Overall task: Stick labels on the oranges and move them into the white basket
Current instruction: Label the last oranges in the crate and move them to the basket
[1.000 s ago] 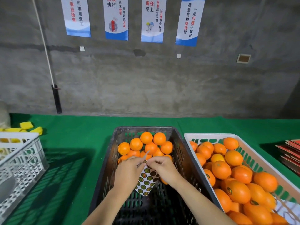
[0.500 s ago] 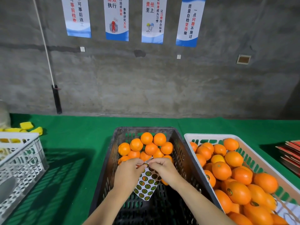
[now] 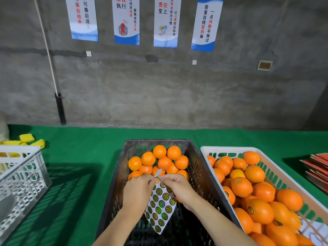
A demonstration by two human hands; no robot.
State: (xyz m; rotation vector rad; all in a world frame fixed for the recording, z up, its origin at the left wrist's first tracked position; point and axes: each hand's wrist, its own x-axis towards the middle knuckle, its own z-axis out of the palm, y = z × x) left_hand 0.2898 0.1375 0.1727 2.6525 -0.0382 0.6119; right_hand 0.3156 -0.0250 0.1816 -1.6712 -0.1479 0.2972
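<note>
Fingers (image 3: 154, 180) of the left hand (image 3: 137, 191) and those of the right hand (image 3: 179, 188) meet at the top edge of a label sheet (image 3: 160, 204), thumb and forefinger of each pinched together there, over a round foil label (image 3: 157, 179) at the sheet's upper corner. A strip of pale backing (image 3: 158, 172) curls upward just above the pinch. The sheet is white and hangs tilted between the two wrists, its face set with rows of round green-and-gold labels that catch the light in rainbow tints.

Both hands work above a dark slotted crate (image 3: 197, 167) on the green worktop (image 3: 88, 157). Plain oranges (image 3: 159, 151) are heaped at the crate's far end, bright and glossy, touching one another; the near end of its floor shows bare black mesh. Just beside it on the right stands the white basket (image 3: 230, 150), piled with more oranges (image 3: 255, 174), several bearing a small round label on the skin, one such label (image 3: 250, 209) plain on a near fruit.

A white lattice crate (image 3: 23, 173) sits at the left edge, with yellow pieces (image 3: 26, 137) beyond it. Red-edged flat stock (image 3: 317, 167) is stacked at far right. Four blue-and-white posters (image 3: 126, 20) hang on the grey concrete wall (image 3: 177, 89).
</note>
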